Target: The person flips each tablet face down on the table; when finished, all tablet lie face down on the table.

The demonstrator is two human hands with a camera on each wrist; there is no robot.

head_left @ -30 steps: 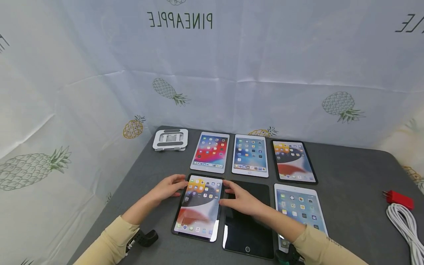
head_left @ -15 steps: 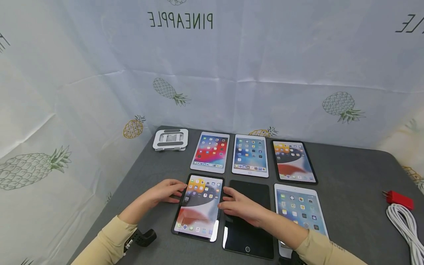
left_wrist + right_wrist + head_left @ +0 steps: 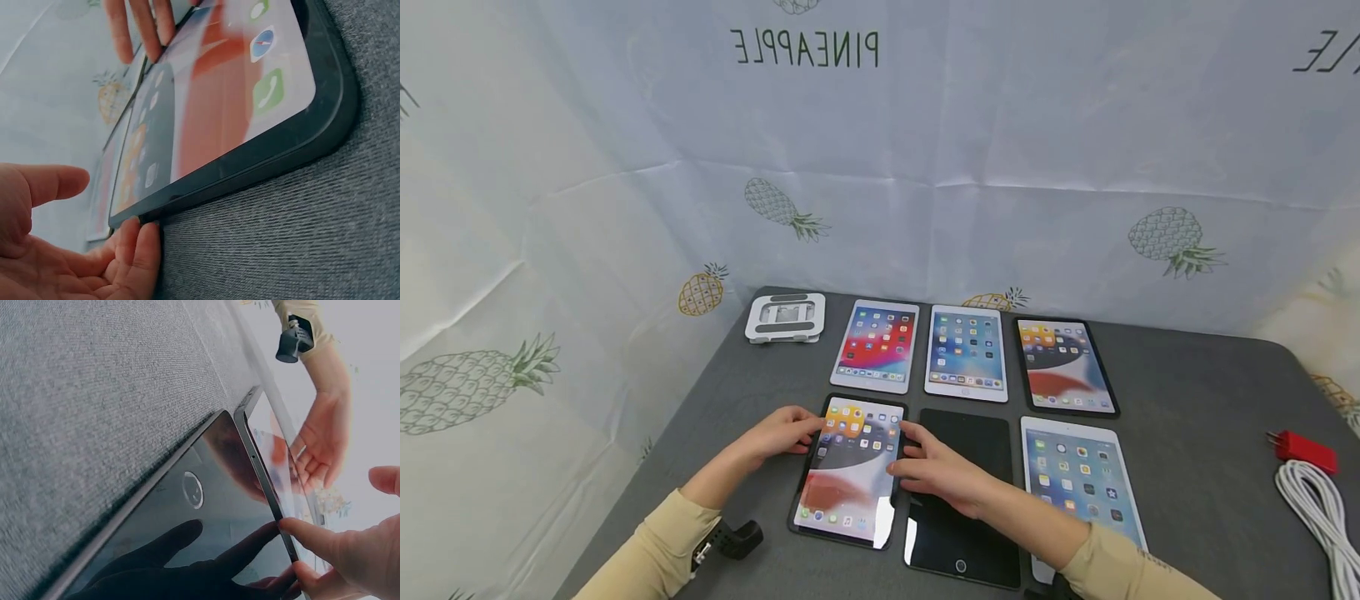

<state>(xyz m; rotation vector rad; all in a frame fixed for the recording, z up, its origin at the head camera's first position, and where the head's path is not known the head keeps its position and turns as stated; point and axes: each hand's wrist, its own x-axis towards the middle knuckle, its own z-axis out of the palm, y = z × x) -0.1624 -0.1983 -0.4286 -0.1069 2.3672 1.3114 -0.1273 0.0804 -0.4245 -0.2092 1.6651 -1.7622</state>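
A tablet (image 3: 846, 475) with a black bezel and a lit home screen lies flat at the front left. My left hand (image 3: 781, 433) is at its upper left edge. In the left wrist view, that hand's fingertips (image 3: 148, 240) touch the tablet's side near a corner, while the thumb stands apart. My right hand (image 3: 946, 473) is over a dark tablet (image 3: 961, 533) just to the right. Its fingertips (image 3: 294, 526) touch the lit tablet's right edge in the right wrist view. Neither hand lifts anything.
Behind lie a white tablet with a red screen (image 3: 876, 346), a white one with a blue screen (image 3: 966, 352) and a black one (image 3: 1066, 365). Another white tablet (image 3: 1082, 475) is partly under my right arm. A folded stand (image 3: 786, 317), red charger (image 3: 1306, 452) and white cable (image 3: 1318, 517) are also there.
My right hand has slid slightly toward me along the lit tablet's edge. My left hand has drawn back a little and returned to the left edge. The tablets look almost unmoved.
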